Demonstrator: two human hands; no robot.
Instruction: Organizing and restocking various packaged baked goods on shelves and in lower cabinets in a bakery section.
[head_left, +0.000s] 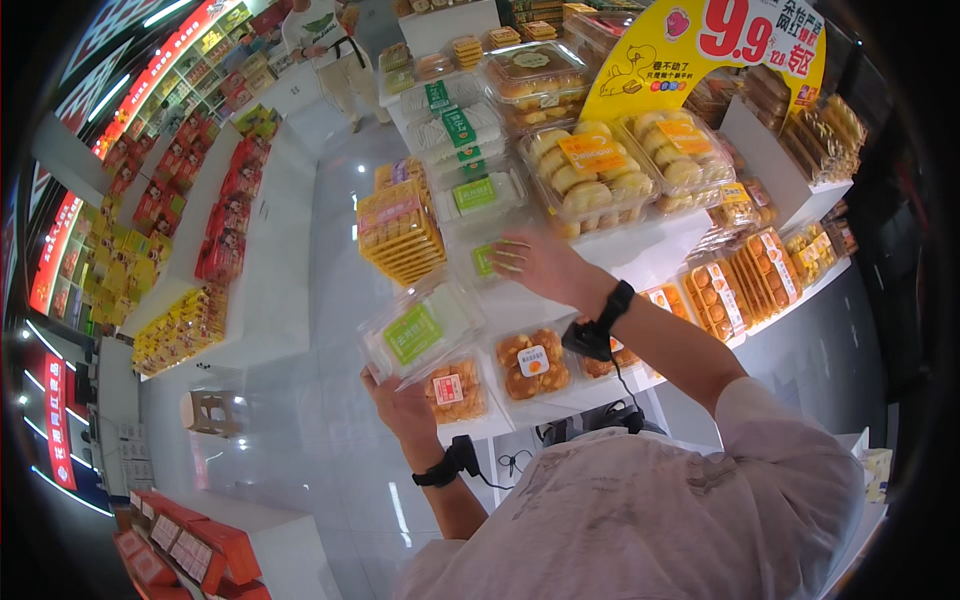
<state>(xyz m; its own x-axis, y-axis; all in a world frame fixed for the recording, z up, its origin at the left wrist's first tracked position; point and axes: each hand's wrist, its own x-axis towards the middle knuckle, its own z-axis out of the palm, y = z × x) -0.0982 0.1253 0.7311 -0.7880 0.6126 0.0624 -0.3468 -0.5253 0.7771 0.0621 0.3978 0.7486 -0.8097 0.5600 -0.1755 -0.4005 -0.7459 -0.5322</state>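
My left hand (401, 409) grips the lower edge of a clear plastic box with a green label (414, 334), tilted beyond the counter's left side. My right hand (536, 266) has its fingers spread over another green-labelled clear box (487, 259) on the white display counter; whether it grips that box I cannot tell. Behind it lies a similar green-labelled box (480, 193). Stacked yellow trays of packed pastries (401, 225) stand left of these. To the right are clear boxes of round pastries with orange labels (592, 169). Both wrists wear black straps with small devices.
Packs of brown buns (532, 364) line the counter's low front shelf (551, 405). A yellow price sign (637, 67) rises at the back right. A person (330, 56) stands beyond the counter. Across the aisle are a shelf of red packs (232, 202) and a stool (210, 412).
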